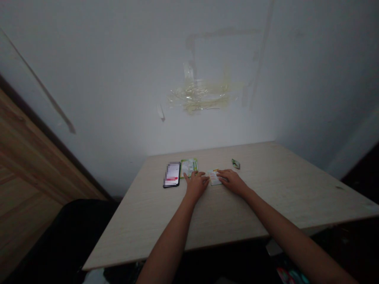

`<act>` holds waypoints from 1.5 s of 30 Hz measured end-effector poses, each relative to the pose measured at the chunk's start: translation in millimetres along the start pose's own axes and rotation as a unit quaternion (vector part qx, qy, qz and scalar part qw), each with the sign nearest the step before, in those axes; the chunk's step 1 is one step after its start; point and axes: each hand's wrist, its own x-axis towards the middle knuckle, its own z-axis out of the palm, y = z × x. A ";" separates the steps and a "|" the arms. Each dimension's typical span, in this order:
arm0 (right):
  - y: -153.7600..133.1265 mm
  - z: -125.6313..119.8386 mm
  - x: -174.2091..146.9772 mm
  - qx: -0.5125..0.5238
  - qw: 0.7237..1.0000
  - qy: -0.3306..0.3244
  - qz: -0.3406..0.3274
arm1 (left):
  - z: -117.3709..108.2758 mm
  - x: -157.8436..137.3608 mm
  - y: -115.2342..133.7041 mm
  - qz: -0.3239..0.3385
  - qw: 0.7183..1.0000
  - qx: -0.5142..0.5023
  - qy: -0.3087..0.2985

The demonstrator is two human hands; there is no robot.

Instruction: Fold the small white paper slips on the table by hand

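A small white printed paper or flat packet (212, 177) with a yellow patch lies on the table. My right hand (233, 181) rests over its right edge, fingers stretched out and touching it. My left hand (196, 184) is spread with its fingertips near the left edge of that paper; whether they touch it I cannot make out. Just beyond the left hand is a green and white printed packet (188, 167), its near edge partly covered by the fingers. Left of it, a dark-edged phone (172, 175) lies face up with its screen lit.
A small crumpled green scrap (236, 163) lies beyond my right hand. The pale wooden table (284, 181) meets a white wall (118, 79) bearing strips of clear tape (201, 96). Wooden panelling (32, 157) stands at the left, with a dark covered shape below it.
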 end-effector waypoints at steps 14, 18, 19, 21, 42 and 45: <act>-1.8 -0.9 0.7 -0.022 1.000 -0.009 0.003 | 3.3 2.0 -0.7 0.006 1.000 -0.005 0.019; -0.6 -0.6 1.5 -0.027 1.000 -0.011 0.000 | 3.0 2.5 1.5 0.001 1.000 -0.008 0.018; -0.6 -0.7 1.7 -0.028 1.000 -0.012 0.001 | 2.9 2.6 2.0 0.002 1.000 -0.008 0.018; -1.3 -1.1 1.9 -0.031 0.999 -0.015 0.006 | 3.2 2.8 2.5 0.004 1.000 -0.013 0.017; 4.8 3.8 1.7 0.035 0.999 0.021 0.024 | 4.0 6.4 0.7 0.022 0.999 -0.027 -0.013; 11.4 7.8 3.2 0.046 0.998 0.029 0.044 | 2.8 6.6 0.6 0.022 0.999 -0.025 -0.013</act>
